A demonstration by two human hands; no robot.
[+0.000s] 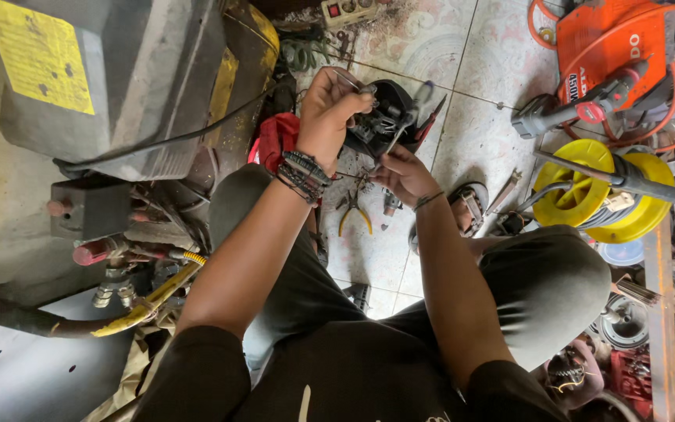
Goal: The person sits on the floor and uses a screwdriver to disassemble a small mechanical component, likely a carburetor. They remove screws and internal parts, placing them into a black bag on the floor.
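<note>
The left hand (330, 113) covers much of the black motor housing (380, 117), so its grip there is unclear. The right hand (401, 173) pinches something too thin to identify. The orange machine (611, 47) is cut off by the top edge.

**Both hands at a small black motor part, over a tiled floor**

Person seated, knees apart, seen from above. Left hand (328, 109) raised, fingers (347, 87) pinching thin wire at the top of a black motor part (384, 117); wrist carries several dark bracelets (300, 173). Right hand (405, 175) lower, just beside the part, holding a thin tool (397, 139) that points up into its wiring. Pliers (351, 211) with yellow handles lie on the floor (462, 133) between the knees. Grey machine (119, 78) with a yellow label at left. Orange machine (611, 47) at upper right; yellow cable reel (595, 195) below it. Sandal (469, 208) near the right wrist.
</note>
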